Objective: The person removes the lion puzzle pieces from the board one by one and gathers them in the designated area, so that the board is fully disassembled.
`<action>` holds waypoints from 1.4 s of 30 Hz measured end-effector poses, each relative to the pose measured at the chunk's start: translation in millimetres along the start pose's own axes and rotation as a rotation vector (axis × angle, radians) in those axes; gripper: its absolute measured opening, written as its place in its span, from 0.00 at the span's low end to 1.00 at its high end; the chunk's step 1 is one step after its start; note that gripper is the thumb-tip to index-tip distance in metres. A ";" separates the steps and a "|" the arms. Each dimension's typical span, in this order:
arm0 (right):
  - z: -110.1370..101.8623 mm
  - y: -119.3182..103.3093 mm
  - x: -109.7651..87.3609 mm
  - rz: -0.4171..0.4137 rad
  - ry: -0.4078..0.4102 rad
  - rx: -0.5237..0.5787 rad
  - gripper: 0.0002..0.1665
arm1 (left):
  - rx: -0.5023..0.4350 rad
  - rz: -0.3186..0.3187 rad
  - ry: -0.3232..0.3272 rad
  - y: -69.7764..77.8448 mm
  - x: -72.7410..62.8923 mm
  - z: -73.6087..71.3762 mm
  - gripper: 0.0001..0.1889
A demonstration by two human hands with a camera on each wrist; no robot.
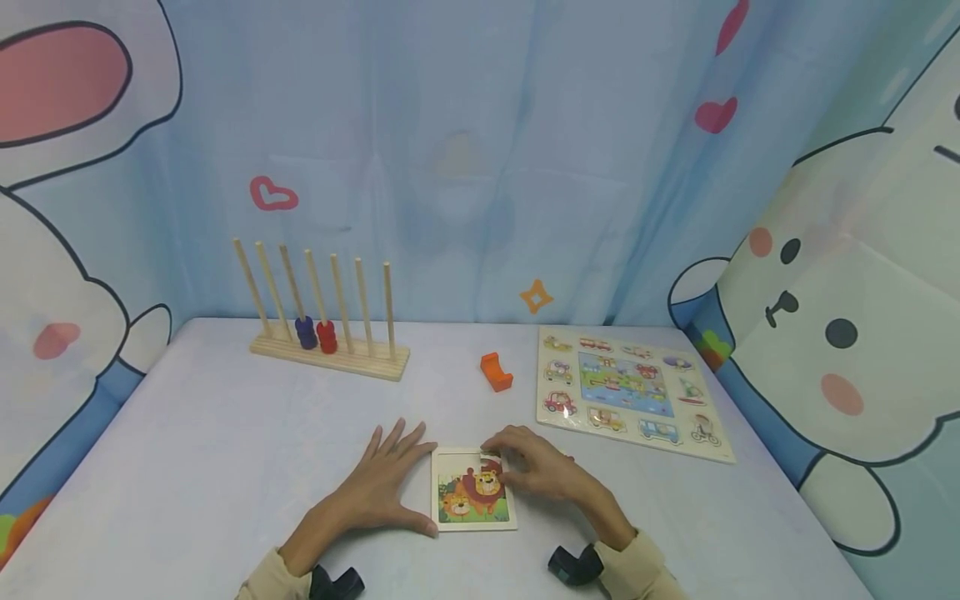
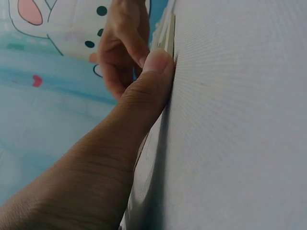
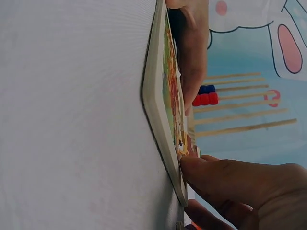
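Observation:
A small wooden picture puzzle (image 1: 468, 527) with a lion design lies flat on the table in front of me. My left hand (image 1: 386, 487) is spread at its left side, with the index fingertip by the upper left corner and the thumb by the lower left one. Over the upper right corner, my right hand (image 1: 543, 467) pinches a puzzle piece (image 1: 491, 463) between thumb and fingers. Seen from the right wrist, that piece (image 3: 191, 143) stands slightly tilted above the tray, the right thumb against it. The fingers partly hide the corner.
A wooden peg rack (image 1: 360, 363) with blue beads (image 1: 306, 332) and red beads (image 1: 326, 337) stands at the back left. An orange curved block (image 1: 496, 372) lies behind the puzzle. At the back right is a larger vehicle puzzle board (image 1: 547, 400). Curtains surround the table.

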State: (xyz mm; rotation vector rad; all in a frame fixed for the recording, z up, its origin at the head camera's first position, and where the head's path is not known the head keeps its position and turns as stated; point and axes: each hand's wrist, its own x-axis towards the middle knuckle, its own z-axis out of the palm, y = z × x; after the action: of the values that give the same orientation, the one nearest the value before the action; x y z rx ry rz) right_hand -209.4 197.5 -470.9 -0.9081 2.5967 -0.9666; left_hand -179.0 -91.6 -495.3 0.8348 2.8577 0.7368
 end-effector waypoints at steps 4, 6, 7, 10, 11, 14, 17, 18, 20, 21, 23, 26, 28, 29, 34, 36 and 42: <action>0.6 1.5 0.4 -0.002 0.010 -0.016 0.21 | 0.005 -0.005 -0.003 -0.1 0.4 0.3 0.59; 0.9 1.9 0.5 0.005 0.013 -0.021 0.20 | 0.008 -0.007 -0.005 -0.2 0.4 0.5 0.59; 1.0 2.1 0.5 0.008 0.015 -0.023 0.20 | 0.007 -0.009 -0.006 -0.2 0.4 0.5 0.59; 1.0 2.1 0.5 0.019 0.017 -0.015 0.19 | 0.003 -0.010 -0.009 -0.3 0.4 0.7 0.59; 0.8 2.0 0.5 0.021 0.017 -0.009 0.18 | 0.001 -0.009 -0.009 -0.2 0.4 0.6 0.59; -0.4 1.6 0.1 0.025 0.019 0.015 0.18 | -0.001 -0.009 -0.009 -0.5 0.6 0.9 0.59; -2.1 1.7 -0.5 0.022 0.019 0.035 0.19 | -0.001 -0.008 -0.007 -0.7 0.6 1.2 0.60; -2.7 1.7 -0.7 0.020 0.018 0.041 0.19 | 0.000 -0.008 -0.007 -0.8 0.5 1.3 0.60; -3.8 2.0 -0.9 0.016 0.020 0.047 0.19 | 0.001 -0.008 -0.006 -1.0 0.6 1.5 0.59; -4.3 2.2 -1.0 0.015 0.023 0.046 0.19 | 0.001 -0.008 -0.005 -0.8 0.4 1.4 0.59; -5.8 2.8 -1.3 0.007 0.031 0.052 0.18 | -0.001 -0.006 -0.004 -0.8 0.5 1.3 0.60; -10.5 4.1 -3.3 -0.009 0.058 0.067 0.18 | 0.001 -0.003 0.001 -1.0 0.7 1.5 0.60; -15.4 6.3 -6.0 -0.019 0.080 0.092 0.18 | 0.003 0.001 0.007 -1.1 0.8 1.8 0.60; -18.2 7.7 -7.6 -0.020 0.090 0.103 0.19 | 0.004 0.001 0.008 -1.4 0.9 2.1 0.60; -34.3 16.8 -18.9 0.030 0.136 0.109 0.20 | -0.001 0.009 0.013 -1.3 0.5 2.1 0.60; -41.4 21.1 -24.5 0.068 0.151 0.103 0.20 | -0.005 0.011 0.012 -0.9 0.4 1.5 0.59; -59.6 38.4 -40.7 0.144 0.180 0.115 0.21 | -0.003 0.009 0.006 -0.2 0.0 0.1 0.59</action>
State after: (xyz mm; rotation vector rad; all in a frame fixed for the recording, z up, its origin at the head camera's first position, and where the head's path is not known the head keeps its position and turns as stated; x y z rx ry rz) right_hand -219.7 276.1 -451.0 -0.6225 2.6747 -1.1925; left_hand -179.1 -91.7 -495.5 0.8470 2.8592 0.7462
